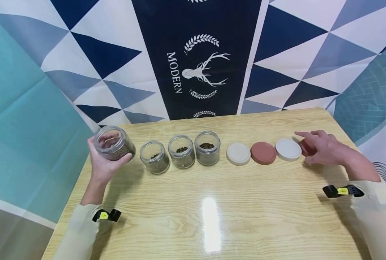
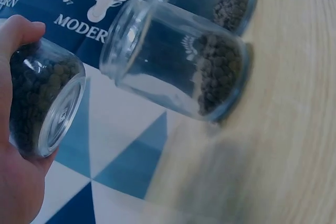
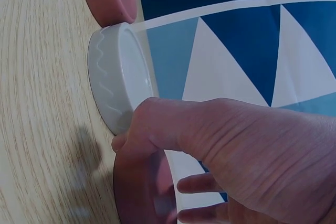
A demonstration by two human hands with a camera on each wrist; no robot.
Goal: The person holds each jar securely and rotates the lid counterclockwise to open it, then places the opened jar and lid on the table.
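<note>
My left hand (image 1: 102,164) grips a round glass jar (image 1: 122,148), lidless and partly filled with small dark brown pellets. The jar is tilted and raised off the table at the left; its base shows in the left wrist view. Beside it, three similar lidless jars stand in a row: the left one (image 1: 157,164), the middle one (image 1: 183,159) and the right one (image 1: 207,154), each with dark pellets. My right hand (image 1: 329,148) is over the rightmost red lid (image 3: 142,192), thumb by its near edge and fingers spread above it. The hand hides part of that lid.
To the right of the jars, a beige lid (image 1: 238,154), a red lid (image 1: 263,153) and a white lid (image 1: 288,149) lie in line on the wooden table (image 1: 167,213). Behind the table's back edge hangs a patterned cloth (image 1: 209,72).
</note>
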